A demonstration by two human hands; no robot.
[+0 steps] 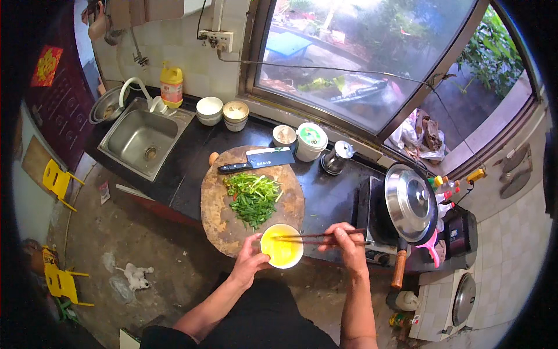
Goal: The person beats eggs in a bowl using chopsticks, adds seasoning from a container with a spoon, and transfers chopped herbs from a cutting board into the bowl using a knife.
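Observation:
My left hand (249,261) grips the rim and side of a white bowl (301,253) at the near edge of the cutting board. Yellow beaten egg (283,255) lies in the bowl. A pair of dark chopsticks (314,238) is held in my right hand (346,244), with the tips in the egg. Beyond the bowl, chopped green vegetables (253,198) are heaped on the round wooden cutting board (213,218). A cleaver (270,159) with a black handle lies across the board's far part.
A lidded wok (405,205) sits on the stove at right, its wooden handle (399,268) jutting past the counter edge. Along the window stand stacked bowls (209,111), a white tub (311,141) and a metal pot (338,158). An egg (213,158) touches the board; a sink (146,135) is at left.

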